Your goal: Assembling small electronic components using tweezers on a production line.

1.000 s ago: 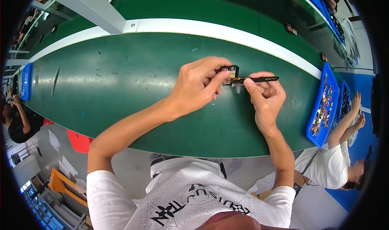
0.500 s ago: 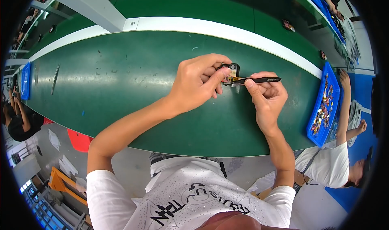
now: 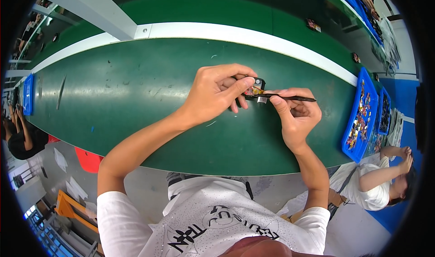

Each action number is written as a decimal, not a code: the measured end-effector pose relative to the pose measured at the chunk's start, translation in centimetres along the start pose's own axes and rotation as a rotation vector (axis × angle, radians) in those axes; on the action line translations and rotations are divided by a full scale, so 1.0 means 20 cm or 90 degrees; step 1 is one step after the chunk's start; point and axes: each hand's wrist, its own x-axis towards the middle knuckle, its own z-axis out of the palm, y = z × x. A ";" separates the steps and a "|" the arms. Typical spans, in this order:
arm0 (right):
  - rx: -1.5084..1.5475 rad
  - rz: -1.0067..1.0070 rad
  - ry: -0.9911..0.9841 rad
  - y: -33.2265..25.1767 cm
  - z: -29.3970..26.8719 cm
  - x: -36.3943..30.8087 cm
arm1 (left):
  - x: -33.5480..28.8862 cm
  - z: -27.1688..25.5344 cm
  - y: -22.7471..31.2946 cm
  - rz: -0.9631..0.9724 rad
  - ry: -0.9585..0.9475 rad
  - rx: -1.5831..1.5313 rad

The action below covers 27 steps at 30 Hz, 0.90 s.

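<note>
Over the green table (image 3: 149, 89), my left hand (image 3: 217, 89) pinches a small black-framed electronic part (image 3: 260, 83) with coloured bits inside. Its thumb lies over the near side of the frame, so some of it is hidden. Black tweezers (image 3: 294, 97) are gripped between the thumb and fingers of my right hand (image 3: 301, 114). Their tips reach left to the electronic part, by a small silvery piece (image 3: 262, 100) at its lower edge. Whether the tips are closed on that piece is too small to tell.
A blue tray (image 3: 348, 141) of small colourful parts stands at the table's right end, with another blue tray (image 3: 384, 112) beyond it. Metal tweezers (image 3: 60, 92) lie at left, near a blue bin (image 3: 28, 94). A white rail (image 3: 204, 29) runs along the far edge. A co-worker (image 3: 374, 184) sits at right.
The view has shifted slightly. Both hands stay together at the electronic part, and the tweezers are more level. The co-worker at right has drawn the raised arm back from the trays.
</note>
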 end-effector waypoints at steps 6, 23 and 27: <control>-0.047 -0.113 0.006 0.05 0.01 0.00 | 0.00 -0.01 -0.02 -0.012 -0.008 -0.015; -0.067 -0.093 -0.007 0.05 0.03 0.00 | -0.01 -0.02 0.00 -0.029 0.005 -0.048; -0.051 -0.100 0.008 0.05 0.04 -0.01 | -0.01 -0.02 0.00 -0.024 0.007 -0.054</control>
